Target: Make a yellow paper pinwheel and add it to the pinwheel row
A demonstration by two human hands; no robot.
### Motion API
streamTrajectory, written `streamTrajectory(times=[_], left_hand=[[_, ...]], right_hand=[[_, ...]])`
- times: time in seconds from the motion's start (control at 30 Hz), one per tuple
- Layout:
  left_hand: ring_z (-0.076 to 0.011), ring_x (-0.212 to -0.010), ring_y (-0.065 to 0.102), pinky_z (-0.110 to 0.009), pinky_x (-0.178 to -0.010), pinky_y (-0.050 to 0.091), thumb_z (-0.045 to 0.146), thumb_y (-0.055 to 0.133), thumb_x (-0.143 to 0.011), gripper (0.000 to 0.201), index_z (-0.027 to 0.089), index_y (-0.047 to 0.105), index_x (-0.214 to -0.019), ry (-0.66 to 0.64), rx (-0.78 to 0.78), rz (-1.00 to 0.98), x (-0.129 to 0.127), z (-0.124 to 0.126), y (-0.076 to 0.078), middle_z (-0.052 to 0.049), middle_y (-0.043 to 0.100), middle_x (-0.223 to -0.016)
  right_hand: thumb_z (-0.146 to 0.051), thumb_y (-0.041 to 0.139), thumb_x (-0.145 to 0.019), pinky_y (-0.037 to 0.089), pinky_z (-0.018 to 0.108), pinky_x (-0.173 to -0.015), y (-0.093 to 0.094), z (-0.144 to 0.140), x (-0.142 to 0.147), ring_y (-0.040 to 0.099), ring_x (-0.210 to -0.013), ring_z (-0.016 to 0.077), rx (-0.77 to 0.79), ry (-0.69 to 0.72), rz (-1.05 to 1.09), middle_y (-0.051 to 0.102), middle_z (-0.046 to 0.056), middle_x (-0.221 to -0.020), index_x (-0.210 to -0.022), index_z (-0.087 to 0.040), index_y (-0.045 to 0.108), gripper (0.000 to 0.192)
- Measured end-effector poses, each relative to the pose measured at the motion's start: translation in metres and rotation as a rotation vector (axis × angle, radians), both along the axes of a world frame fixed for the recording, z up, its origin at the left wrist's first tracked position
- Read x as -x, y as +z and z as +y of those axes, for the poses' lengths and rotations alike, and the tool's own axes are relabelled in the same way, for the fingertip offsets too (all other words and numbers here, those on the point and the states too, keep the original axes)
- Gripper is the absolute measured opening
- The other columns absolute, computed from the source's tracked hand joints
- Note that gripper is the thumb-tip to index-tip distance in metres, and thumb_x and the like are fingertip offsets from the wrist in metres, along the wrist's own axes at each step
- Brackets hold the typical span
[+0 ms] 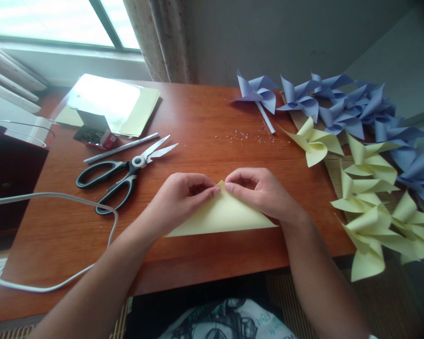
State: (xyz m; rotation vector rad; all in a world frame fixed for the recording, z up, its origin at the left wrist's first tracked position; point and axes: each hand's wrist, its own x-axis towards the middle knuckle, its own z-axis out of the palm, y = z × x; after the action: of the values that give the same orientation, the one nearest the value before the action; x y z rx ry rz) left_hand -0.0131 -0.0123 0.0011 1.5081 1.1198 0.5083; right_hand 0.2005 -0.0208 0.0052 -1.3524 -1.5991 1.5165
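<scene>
Printed white cloth [229, 320] on the person shows at the near edge, between two bare forearms [102, 273] that reach over a wooden table [198, 146]. At the grip, the left hand [178, 195] and the right hand [266, 193] each close thumb against bent forefinger on a folded yellow paper [222, 216], one on either side of its peak, a small tip showing between them. The paper lies on the table as a triangle, its long edge on the near side of the grip.

Left of the grip, dark-handled scissors [139, 162] rest with blades parted, and a white cable [49, 194] loops farther left. Just past the scissors lie a slim pale stick [122, 148] and a small box [109, 141] with its flap raised, its contents too small to identify. Farther off on that side, a stack of yellow sheets [148, 110] sits under a glaring, shiny sheet [108, 103].

Beyond the grip and slightly right, glinting specks [247, 136] scatter near a blue pinwheel [257, 89] with a stick. Well to the right, yellow pinwheels [369, 230] crowd around tan ribbed cardboard [333, 176], more blue pinwheels [342, 115] behind them.
</scene>
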Motion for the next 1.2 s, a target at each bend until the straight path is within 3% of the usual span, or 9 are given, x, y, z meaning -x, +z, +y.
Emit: streamTrajectory(times=[0.83, 1.2], left_hand=[[-0.0121, -0.063, 0.057, -0.02, -0.055, 0.041, 0.042, 0.068, -0.087, 0.029, 0.014, 0.076, -0.082, -0.008, -0.063, 0.045, 0.0006, 0.0008, -0.0016, -0.001, 0.07, -0.07], [-0.01, -0.059, 0.053, -0.019, -0.054, 0.039, 0.037, 0.064, -0.089, 0.026, 0.014, 0.075, -0.081, -0.057, -0.168, 0.138, -0.0006, -0.0017, -0.0044, 0.001, 0.067, -0.064]], right_hand=[[-0.028, 0.065, -0.091, 0.049, 0.026, -0.065, -0.003, 0.0002, -0.0006, 0.065, -0.076, 0.0157, -0.047, 0.022, -0.011, 0.072, 0.002, -0.084, -0.088, -0.018, 0.072, 0.013], [-0.024, 0.068, -0.089, 0.05, 0.024, -0.065, -0.0045, 0.0012, 0.0007, 0.065, -0.077, 0.0143, -0.189, 0.038, -0.058, 0.072, 0.001, -0.086, -0.087, -0.02, 0.072, 0.006]])
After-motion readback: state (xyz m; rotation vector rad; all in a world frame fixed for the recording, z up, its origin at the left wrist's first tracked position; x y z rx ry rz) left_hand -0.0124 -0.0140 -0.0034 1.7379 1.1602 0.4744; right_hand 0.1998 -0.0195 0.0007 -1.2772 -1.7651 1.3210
